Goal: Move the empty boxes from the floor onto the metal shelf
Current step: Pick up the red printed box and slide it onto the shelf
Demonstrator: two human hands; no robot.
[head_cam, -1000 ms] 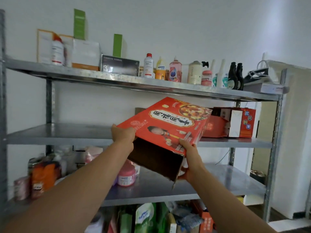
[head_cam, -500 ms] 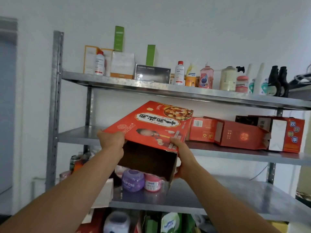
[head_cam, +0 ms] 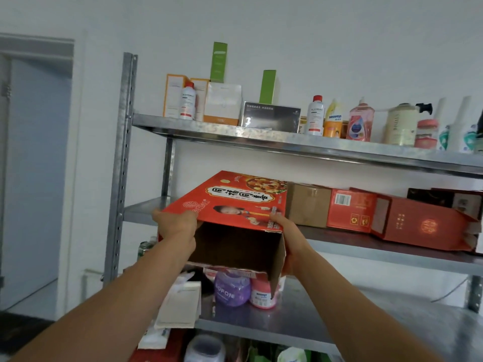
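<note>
The red box [head_cam: 235, 205], gripped by both hands [head_cam: 177, 226], has shifted left toward the middle shelf's [head_cam: 141, 212] free end, probably about to slide in.

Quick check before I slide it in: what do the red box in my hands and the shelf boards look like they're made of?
Red box: looks like corrugated cardboard, glossy printed outside, raw brown inside, with a torn, fibrous open edge. Shelf boards: apparently galvanised sheet steel, given the grey mottled sheen and the perforated upright. Left hand and right hand grip the box's sides.
</note>
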